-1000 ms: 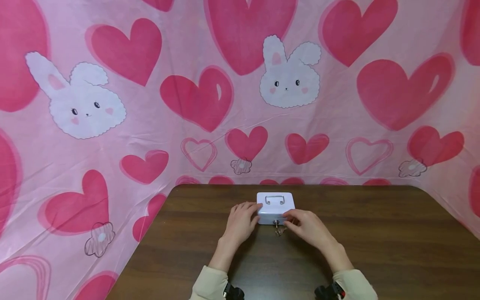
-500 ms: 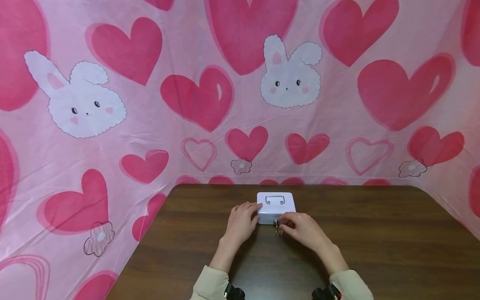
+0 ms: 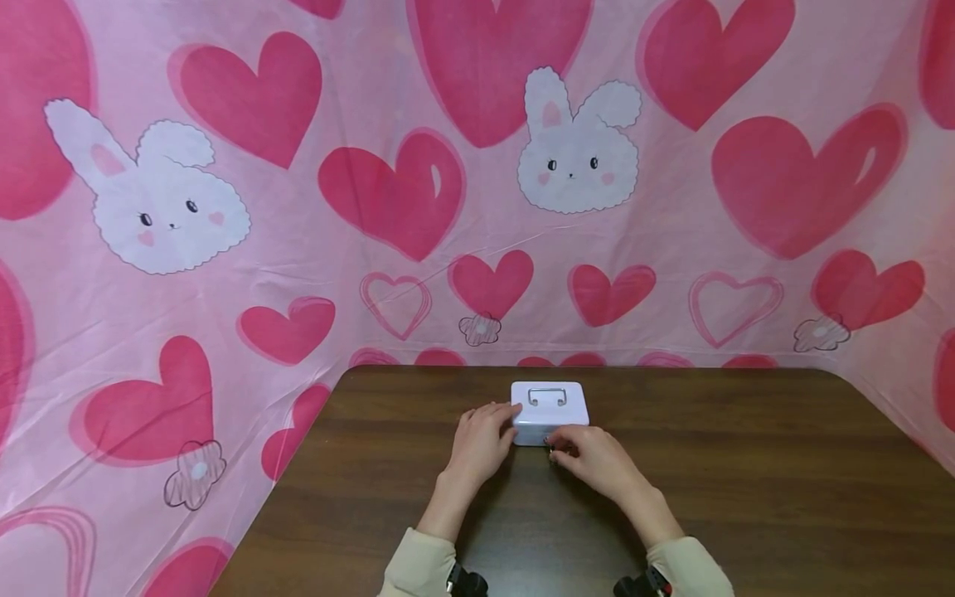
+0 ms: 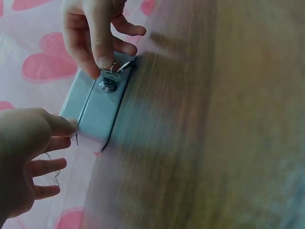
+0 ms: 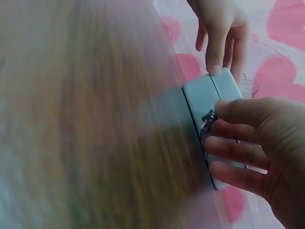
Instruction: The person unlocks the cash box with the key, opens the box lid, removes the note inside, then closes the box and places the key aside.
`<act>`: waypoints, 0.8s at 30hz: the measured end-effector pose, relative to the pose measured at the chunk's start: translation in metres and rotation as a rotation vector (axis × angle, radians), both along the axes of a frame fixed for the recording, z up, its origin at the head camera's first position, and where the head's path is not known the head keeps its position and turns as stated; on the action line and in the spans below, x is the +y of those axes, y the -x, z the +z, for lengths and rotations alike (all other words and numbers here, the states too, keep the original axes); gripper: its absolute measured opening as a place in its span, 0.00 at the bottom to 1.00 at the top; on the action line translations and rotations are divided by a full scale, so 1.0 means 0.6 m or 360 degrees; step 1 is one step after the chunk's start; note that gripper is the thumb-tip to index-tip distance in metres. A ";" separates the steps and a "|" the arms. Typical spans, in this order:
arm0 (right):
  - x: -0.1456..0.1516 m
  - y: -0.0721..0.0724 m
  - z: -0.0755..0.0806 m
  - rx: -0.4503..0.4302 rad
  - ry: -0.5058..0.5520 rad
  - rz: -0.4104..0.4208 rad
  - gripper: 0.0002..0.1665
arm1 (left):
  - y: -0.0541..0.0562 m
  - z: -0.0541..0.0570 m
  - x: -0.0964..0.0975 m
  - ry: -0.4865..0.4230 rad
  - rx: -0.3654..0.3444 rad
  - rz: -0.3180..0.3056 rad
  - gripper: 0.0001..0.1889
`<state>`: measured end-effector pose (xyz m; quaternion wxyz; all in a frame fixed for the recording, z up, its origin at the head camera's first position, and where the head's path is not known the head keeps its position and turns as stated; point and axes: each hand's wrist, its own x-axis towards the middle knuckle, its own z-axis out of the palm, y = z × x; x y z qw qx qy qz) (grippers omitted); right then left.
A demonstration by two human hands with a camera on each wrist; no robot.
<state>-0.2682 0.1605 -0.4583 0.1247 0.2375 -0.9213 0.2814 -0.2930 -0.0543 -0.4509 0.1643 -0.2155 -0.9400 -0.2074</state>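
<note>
A small white cash box [image 3: 546,420] with a wire handle [image 3: 547,397] on its lid sits near the table's far edge, its lid down. My left hand [image 3: 480,440] rests at its left side, fingers fairly straight, thumb and fingertips touching the box edge. In the left wrist view, a key [image 4: 111,75] stands in the round lock [image 4: 108,86] on the front, with a key ring and another key hanging from it. The thumb and forefinger of my right hand [image 3: 593,454] pinch at this key, while the other fingers curve loosely beside it.
The brown wooden table [image 3: 746,497] stretches out on both sides of the box. Behind it hangs a pink cloth [image 3: 671,224] printed with hearts and rabbits. Both wrists carry black cameras [image 3: 468,582].
My right hand has moved left from the box's front right corner to the key, its fingers now covering most of it. The left hand and the box have stayed in place.
</note>
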 end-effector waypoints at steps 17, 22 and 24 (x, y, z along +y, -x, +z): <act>-0.005 0.001 -0.001 -0.0090 0.0105 -0.0087 0.04 | 0.001 0.002 0.000 -0.0072 -0.0085 -0.0008 0.20; -0.002 0.003 -0.004 -0.0191 0.0143 -0.0127 0.03 | 0.000 0.002 0.000 -0.0089 -0.0093 -0.0008 0.20; -0.001 0.003 -0.004 -0.0218 0.0155 -0.0137 0.03 | 0.001 0.002 0.000 -0.0093 -0.0094 -0.0008 0.20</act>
